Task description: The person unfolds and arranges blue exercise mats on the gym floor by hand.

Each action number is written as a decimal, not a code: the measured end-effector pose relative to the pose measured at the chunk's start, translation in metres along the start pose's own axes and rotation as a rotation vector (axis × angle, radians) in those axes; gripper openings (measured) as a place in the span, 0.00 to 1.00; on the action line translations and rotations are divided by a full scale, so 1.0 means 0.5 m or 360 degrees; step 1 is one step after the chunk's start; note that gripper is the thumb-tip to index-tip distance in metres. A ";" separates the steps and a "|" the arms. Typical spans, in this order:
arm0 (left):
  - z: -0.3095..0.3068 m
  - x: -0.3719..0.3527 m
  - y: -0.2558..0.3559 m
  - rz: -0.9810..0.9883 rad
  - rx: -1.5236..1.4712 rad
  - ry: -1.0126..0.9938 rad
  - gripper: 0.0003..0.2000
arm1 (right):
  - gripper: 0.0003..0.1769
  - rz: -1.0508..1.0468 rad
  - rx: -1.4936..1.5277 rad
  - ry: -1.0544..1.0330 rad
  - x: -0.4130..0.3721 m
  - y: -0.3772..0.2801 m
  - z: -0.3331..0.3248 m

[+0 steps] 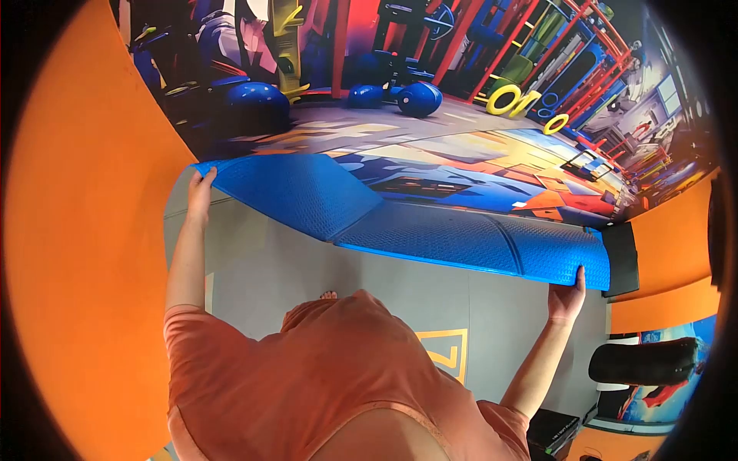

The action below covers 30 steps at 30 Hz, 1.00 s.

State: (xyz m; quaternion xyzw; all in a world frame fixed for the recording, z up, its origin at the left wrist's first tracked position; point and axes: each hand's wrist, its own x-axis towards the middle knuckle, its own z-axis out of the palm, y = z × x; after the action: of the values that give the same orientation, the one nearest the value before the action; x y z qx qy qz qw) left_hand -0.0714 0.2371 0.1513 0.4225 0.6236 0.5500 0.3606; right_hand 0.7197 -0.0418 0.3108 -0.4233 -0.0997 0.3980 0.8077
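A blue folding exercise mat (430,234) with a textured surface stretches across the view, held up between my two hands. Fold lines divide it into panels, and the left panel tilts away from the rest. My left hand (201,188) is closed on its far left end. Over at the right end, my right hand (567,296) grips the lower edge, with the thumb on the near face and the other fingers partly hidden. Below the mat are my orange shirt and the grey floor (400,288).
A wall with a printed gym scene (461,131) rises close behind the mat. An orange wall (84,230) curves along the left. To the right are a black panel (621,257), a black cylindrical pad (644,363) and a dark box (552,432).
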 end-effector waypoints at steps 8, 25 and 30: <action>-0.046 0.015 -0.107 0.0172 0.0238 0.0179 0.17 | 0.32 0.0073 -0.0023 0.0004 0.041 0.078 0.057; 0.075 -0.563 -0.631 -0.1758 -0.0176 0.0373 0.37 | 0.23 0.0721 -0.0203 0.0019 0.080 0.353 -0.080; 0.172 -0.781 -0.588 -0.1881 -0.0010 -0.0015 0.35 | 0.22 0.0978 -0.0360 -0.0058 0.074 0.421 -0.188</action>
State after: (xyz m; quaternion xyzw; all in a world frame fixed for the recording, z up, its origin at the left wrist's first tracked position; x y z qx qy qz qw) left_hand 0.1182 -0.1018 -0.1574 0.0047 0.7501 0.2557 0.6098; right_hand 0.6738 -0.0034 0.0852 -0.5134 -0.0253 0.6170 0.5959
